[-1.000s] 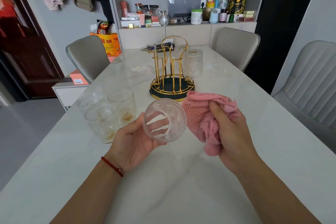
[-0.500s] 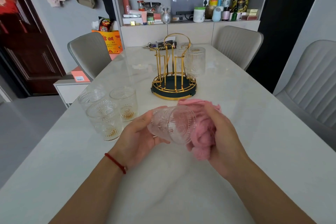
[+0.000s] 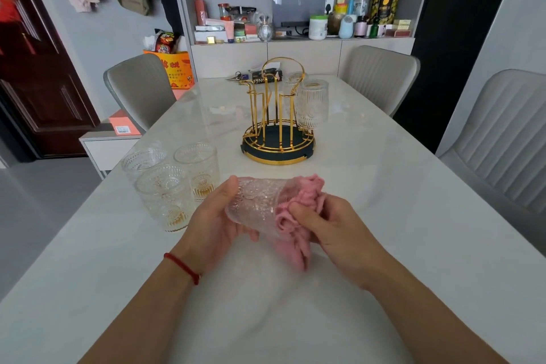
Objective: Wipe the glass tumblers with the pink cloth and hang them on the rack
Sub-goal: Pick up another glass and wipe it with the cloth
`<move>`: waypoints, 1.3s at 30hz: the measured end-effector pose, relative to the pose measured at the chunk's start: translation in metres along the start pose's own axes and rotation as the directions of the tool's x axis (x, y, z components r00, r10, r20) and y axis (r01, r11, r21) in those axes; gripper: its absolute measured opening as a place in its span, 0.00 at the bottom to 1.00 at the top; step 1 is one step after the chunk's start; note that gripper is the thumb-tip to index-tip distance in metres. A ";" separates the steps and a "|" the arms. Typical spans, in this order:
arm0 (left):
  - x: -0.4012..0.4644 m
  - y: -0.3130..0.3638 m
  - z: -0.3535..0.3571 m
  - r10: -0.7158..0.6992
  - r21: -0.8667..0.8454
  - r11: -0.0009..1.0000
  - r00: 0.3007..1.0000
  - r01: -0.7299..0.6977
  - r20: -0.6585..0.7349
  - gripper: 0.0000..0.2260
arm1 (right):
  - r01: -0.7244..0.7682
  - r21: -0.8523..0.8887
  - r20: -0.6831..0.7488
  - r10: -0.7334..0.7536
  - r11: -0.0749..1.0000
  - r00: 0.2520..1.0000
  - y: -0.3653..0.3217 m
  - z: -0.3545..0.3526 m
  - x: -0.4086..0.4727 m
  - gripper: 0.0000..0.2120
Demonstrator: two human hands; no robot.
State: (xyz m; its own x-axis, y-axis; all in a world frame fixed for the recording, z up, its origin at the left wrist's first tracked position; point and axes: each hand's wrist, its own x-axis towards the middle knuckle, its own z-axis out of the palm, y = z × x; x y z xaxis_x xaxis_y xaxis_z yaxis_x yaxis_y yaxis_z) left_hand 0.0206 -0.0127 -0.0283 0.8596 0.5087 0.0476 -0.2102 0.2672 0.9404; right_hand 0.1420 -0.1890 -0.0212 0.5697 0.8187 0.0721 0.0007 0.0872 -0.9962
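White worktop [image 3: 384, 245] w/ gold rack [image 3: 277, 127] mid-table, one tumbler [image 3: 312, 106] hung upside down on its right side. 3 more glasses [image 3: 174, 183] stand close together, front-left of rack. L hand [image 3: 212, 221] curled round the held tumbler [image 3: 257, 204], lying sideways above worktop. R hand [image 3: 328, 224] grip pinching pink cloth [image 3: 298, 216], stuffed into tumbler's mouth.

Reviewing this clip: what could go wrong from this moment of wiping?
The tumbler is held sideways above the table by the left hand alone; pushing the pink cloth in with the right hand might slip it free. Three tumblers stand close by the left forearm and could be knocked.
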 end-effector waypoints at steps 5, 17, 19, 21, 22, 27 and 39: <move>0.000 -0.001 0.021 -0.046 0.130 0.988 0.965 0.082 -0.259 0.17 | 0.022 -0.324 -0.163 -0.079 0.946 0.983 0.003 0.010 -0.002 0.26; -0.009 0.000 0.024 0.002 0.073 0.997 0.999 0.001 -0.044 0.09 | -0.102 -0.245 -0.280 0.030 0.964 0.960 0.012 0.007 0.002 0.22; -0.005 0.003 0.032 -0.025 0.227 0.971 0.976 0.076 -0.218 0.09 | -0.067 -0.306 -0.264 -0.017 0.950 0.964 0.011 0.004 0.002 0.22; -0.001 0.006 0.036 -0.071 0.267 0.951 0.948 0.158 -0.309 0.10 | -0.037 -0.396 -0.247 -0.068 0.917 0.967 0.008 0.002 0.000 0.21; 0.000 0.008 0.037 -0.102 0.241 0.953 0.943 0.184 -0.316 0.11 | -0.019 -0.437 -0.237 -0.095 0.899 0.967 0.006 0.002 0.000 0.22; -0.009 0.014 0.026 -0.280 0.191 0.934 0.950 0.303 -0.137 0.17 | 0.076 -0.491 -0.179 -0.186 0.868 0.966 0.001 0.001 -0.002 0.19; -0.008 -0.003 0.028 0.066 0.211 0.975 0.998 -0.064 -0.006 0.19 | 0.010 -0.327 -0.304 -0.115 0.945 0.946 -0.001 -0.005 -0.001 0.18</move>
State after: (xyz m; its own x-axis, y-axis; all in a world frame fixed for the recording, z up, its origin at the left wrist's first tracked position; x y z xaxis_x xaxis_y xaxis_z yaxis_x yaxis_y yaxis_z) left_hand 0.0276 -0.0400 -0.0220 0.8412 0.5298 0.1081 -0.1614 0.0552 0.9854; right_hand 0.1458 -0.1931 -0.0208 0.7886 0.5915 0.1678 0.2746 -0.0947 -0.9569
